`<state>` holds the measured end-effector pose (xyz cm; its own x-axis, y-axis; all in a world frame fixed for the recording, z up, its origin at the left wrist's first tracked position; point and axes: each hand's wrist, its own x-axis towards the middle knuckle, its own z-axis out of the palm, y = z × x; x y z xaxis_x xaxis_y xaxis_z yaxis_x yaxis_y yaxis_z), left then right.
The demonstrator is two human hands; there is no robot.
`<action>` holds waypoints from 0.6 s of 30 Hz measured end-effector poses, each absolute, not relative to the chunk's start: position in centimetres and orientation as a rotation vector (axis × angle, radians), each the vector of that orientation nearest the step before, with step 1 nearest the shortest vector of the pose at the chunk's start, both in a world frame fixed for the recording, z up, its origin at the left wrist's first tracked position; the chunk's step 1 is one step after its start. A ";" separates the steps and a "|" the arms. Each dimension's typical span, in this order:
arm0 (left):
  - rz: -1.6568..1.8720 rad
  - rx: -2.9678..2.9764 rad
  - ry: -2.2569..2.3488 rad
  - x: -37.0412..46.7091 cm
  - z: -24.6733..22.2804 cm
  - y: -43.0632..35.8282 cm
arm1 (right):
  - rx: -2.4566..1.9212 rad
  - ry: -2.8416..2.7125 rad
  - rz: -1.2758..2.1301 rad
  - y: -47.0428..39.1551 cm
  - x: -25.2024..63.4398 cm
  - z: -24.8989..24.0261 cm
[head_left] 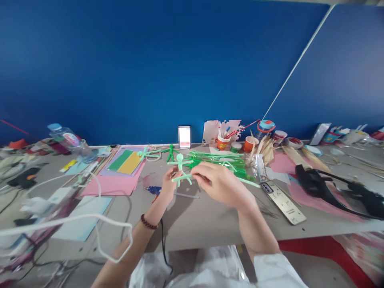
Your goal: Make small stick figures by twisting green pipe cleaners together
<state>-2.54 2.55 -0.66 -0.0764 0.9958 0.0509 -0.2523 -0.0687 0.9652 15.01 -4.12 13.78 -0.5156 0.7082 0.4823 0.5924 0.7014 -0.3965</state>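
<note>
Green figure [180,167], one, over counter [192,230]: long axis 12 to 6 o'clock; left hand [168,185], nearer, fingers gripping it; right hand [217,180] at 4 o'clock, fingers pinching green strip [183,177].

Grey table [210,228] carrying pink paper [129,188], patterned phone [283,203], seemingly a glue gun [154,189]

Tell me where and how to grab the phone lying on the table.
Best pinch the phone across its long edges, at the near end, coming from above. It lies flat, back up, and its far end sits close to a green stick.
</note>
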 end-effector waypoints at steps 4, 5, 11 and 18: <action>1.381 0.979 1.016 -2.4 -0.3 2.4 | -1.089 -2.352 0.350 -0.4 14.5 11.4; 1.379 0.946 1.002 -2.3 -0.2 2.4 | -1.101 -2.384 0.384 0.3 14.4 10.8; 1.456 0.879 0.967 -2.4 -0.4 2.3 | -1.227 -2.456 0.418 2.2 14.6 8.7; 1.459 0.876 0.998 -2.3 -0.7 2.5 | -1.362 -2.506 0.186 2.8 13.8 8.2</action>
